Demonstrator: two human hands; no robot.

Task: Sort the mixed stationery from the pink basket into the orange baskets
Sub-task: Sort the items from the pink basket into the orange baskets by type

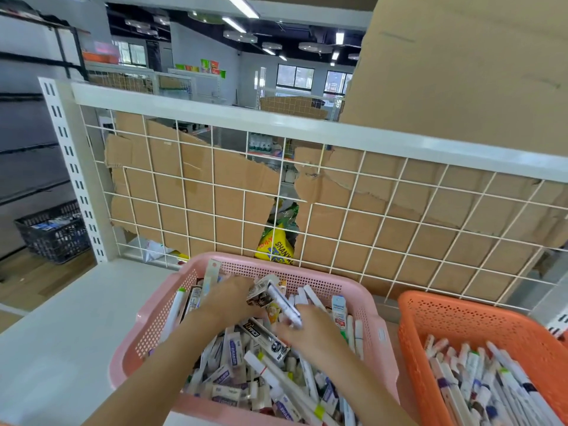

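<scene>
A pink basket point(353, 292) full of mixed pens, erasers and small boxes stands on the white shelf in front of me. Both hands are inside it. My left hand point(229, 298) grips a small patterned box point(259, 295) near the basket's back. My right hand point(310, 329) holds a white pen point(284, 304) that points up and to the left, over the pile. To the right stands an orange basket point(461, 321) with several white pens lying in it.
A white wire grid point(384, 216) backed with torn cardboard closes the shelf behind the baskets. A large cardboard box point(461, 72) stands above at the right. A black crate point(53, 233) sits on the floor at the far left. Bare white shelf point(61, 348) lies left of the pink basket.
</scene>
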